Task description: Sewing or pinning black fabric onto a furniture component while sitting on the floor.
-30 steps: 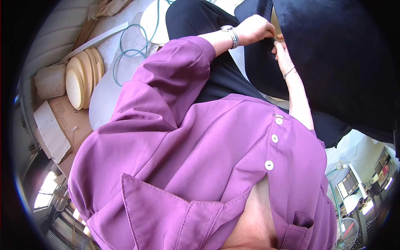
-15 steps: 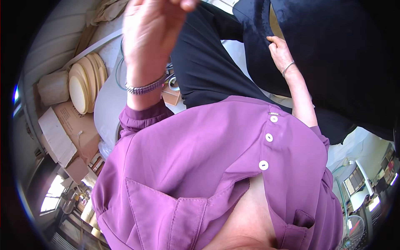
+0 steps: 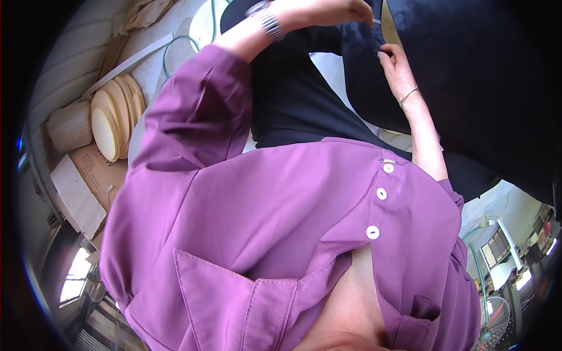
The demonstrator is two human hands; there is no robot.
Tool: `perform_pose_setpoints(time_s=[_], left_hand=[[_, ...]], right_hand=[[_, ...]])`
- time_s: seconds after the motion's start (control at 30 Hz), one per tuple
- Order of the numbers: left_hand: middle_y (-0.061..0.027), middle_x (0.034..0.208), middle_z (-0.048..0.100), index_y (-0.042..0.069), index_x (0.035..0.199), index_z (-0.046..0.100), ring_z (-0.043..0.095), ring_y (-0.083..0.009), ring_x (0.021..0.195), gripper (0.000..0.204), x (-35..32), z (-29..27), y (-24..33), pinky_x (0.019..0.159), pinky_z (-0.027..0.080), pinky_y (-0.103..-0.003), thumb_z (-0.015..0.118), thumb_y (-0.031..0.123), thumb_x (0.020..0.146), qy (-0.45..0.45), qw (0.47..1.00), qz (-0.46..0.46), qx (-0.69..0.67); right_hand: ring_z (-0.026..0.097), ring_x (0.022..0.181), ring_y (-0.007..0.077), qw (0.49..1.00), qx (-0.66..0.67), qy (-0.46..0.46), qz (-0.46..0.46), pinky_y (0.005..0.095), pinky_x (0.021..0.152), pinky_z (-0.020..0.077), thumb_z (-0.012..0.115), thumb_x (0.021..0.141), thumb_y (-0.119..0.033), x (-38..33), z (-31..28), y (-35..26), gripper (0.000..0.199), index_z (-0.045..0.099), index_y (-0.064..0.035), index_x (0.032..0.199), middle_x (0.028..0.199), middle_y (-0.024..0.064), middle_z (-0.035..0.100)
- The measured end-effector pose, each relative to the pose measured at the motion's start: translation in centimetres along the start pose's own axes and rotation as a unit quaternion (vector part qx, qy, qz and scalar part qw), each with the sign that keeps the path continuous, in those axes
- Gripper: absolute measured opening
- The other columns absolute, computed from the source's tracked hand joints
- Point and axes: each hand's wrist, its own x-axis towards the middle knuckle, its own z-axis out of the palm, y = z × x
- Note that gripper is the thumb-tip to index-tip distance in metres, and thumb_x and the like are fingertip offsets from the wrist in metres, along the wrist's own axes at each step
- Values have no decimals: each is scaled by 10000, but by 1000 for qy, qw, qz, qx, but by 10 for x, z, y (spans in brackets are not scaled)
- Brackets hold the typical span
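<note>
I look down over a purple buttoned shirt (image 3: 281,222) toward a dark navy fabric (image 3: 468,88), which fills the upper right of the view and drapes down past the shirt's button line. My left hand (image 3: 328,10), with a metal watch band (image 3: 269,22) at the wrist, sits at the top edge just left of the fabric; its fingers are curled together, and I cannot tell what they pinch. My right hand (image 3: 397,61), a thin bangle (image 3: 408,96) on its wrist, rests against the fabric's left edge, fingers (image 3: 383,54) pressed together on the cloth. Far left of the fabric, a stack of pale round discs (image 3: 114,117) stands on edge beside a cardboard box (image 3: 88,175).
</note>
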Motion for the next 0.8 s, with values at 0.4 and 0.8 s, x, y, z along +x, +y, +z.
perform_pose_setpoints(time_s=[0.4, 0.8], left_hand=[[-69, 776, 748, 121, 1069, 781, 717, -193, 683, 232, 71, 41, -50, 596, 569, -347, 636, 150, 890, -266, 936, -194, -125], [-79, 763, 744, 110, 988, 784, 708, -195, 621, 180, 76, 35, -66, 557, 598, -334, 639, 133, 882, -237, 942, -222, -83]], right_hand=[[654, 853, 160, 975, -39, 185, -118, 293, 863, 520, 642, 1006, -188, 4, -10, 24, 185, 669, -28, 1096, 910, 68, 677], [620, 968, 312, 988, -100, 47, -104, 367, 902, 501, 592, 982, -26, -2, -4, 6, 155, 550, -8, 1130, 1048, 168, 597]])
